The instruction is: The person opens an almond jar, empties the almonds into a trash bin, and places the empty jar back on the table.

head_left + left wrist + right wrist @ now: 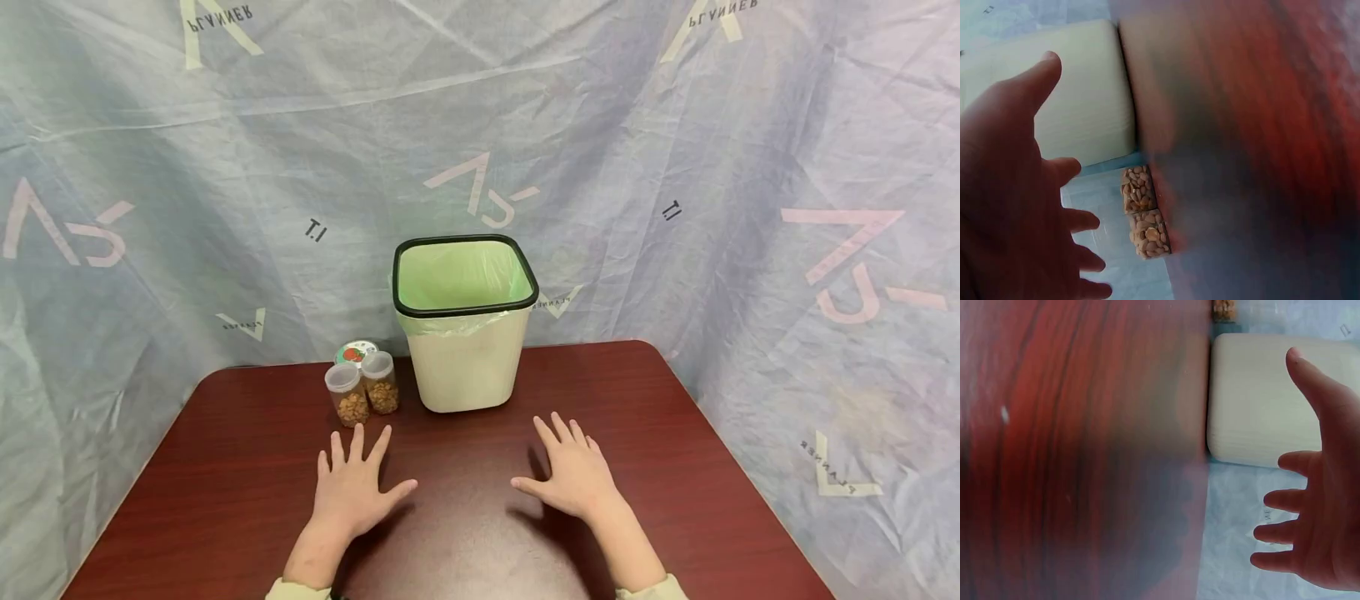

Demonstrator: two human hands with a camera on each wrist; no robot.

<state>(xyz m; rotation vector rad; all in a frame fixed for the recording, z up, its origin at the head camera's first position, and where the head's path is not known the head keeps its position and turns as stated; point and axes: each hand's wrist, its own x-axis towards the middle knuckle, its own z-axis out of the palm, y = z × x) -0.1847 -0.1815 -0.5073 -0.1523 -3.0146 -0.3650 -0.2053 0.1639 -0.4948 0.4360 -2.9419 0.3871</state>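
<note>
Jars (pixel 356 398) left of bin (pixel 467 367) on table (pixel 465 467), container (pixel 356 353) behind jars, sheet (pixel 337 150) behind all

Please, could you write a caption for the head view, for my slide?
Left hand and right hand spread open over a red-brown table, with a lined bin and two lidded jars beyond.

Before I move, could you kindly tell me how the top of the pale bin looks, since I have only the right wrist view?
Observer: In the head view, the bin is open at the top, with a thin green liner inside.
Operator: Thank you; what stands beside it, please?
Observer: Two clear, lidded jars of brown pieces stand to its left in the head view.
Operator: And is anything gripped outside my view?
Observer: No, the left hand holds nothing, its fingers spread.
</note>
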